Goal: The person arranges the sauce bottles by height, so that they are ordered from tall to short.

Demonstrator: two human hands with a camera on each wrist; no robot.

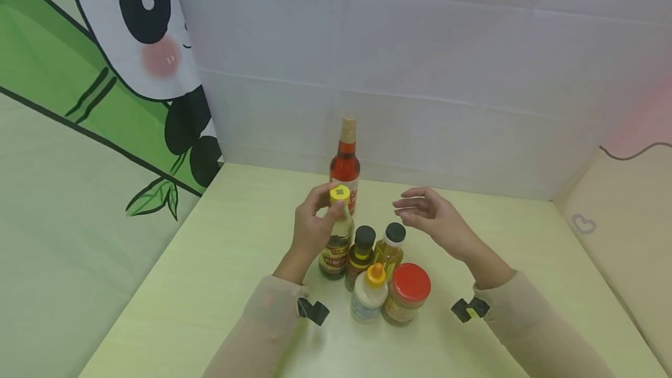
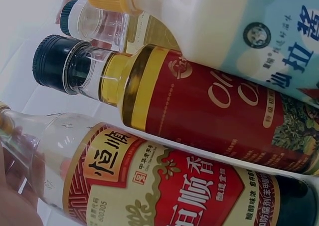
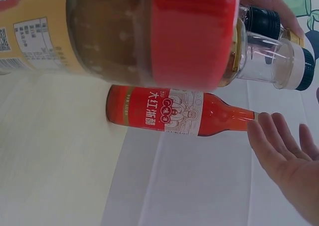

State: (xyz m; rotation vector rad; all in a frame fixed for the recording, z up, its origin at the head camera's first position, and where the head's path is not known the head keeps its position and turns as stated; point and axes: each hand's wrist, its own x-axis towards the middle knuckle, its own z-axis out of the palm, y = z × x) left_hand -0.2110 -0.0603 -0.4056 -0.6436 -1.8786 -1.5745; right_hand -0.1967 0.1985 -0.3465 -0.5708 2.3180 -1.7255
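My left hand (image 1: 315, 223) pinches the yellow cap (image 1: 339, 193) of a dark vinegar bottle (image 1: 335, 255), which stands upright at the left of a tight group. Beside it are an olive oil bottle (image 1: 360, 256) with a black cap, a clear bottle of yellow oil (image 1: 389, 252), a white squeeze bottle (image 1: 369, 295) and a red-lidded jar (image 1: 406, 293). Behind the vinegar stands a tall red bottle (image 1: 345, 168). My right hand (image 1: 436, 217) hovers right of the red bottle, fingers loosely bent, touching nothing. In the right wrist view the hand (image 3: 294, 161) is also empty.
The pale table (image 1: 226, 302) ends at a white cloth backdrop (image 1: 420, 74) behind the bottles. A cloth with a panda and green bamboo print (image 1: 105, 86) hangs at the left, and a cream panel (image 1: 630, 214) with a heart drawing borders the right side.
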